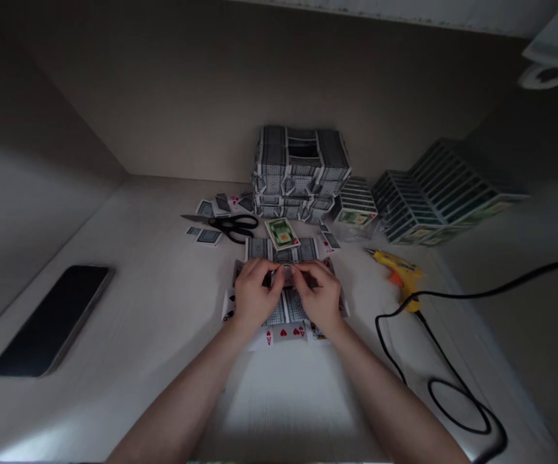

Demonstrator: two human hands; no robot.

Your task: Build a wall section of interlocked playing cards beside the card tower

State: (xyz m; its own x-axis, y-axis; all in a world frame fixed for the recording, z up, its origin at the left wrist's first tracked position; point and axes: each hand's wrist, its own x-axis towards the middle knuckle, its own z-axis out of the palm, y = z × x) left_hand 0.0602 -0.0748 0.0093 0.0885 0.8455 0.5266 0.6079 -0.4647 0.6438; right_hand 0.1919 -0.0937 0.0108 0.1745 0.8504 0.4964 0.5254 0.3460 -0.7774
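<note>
A flat arrangement of playing cards (275, 314) lies on the table in front of me, some backs up, some faces up with red hearts along the near edge. Over its middle, my left hand (256, 291) and my right hand (318, 293) meet with thumbs and forefingers pinched close together. Between the fingertips is a small piece of playing card (287, 276), partly covered by them. Just beyond the fingers, a green card box (282, 234) rests tilted on the far cards of the arrangement.
Behind stands a box-like structure of cards (303, 171). Black-handled scissors (233, 224) and cut card pieces (207, 236) lie left of it. Several stacked card packs (446, 193) and a yellow glue gun (404, 274) with a looping black cable (453, 295) are right. A phone (51, 322) lies left.
</note>
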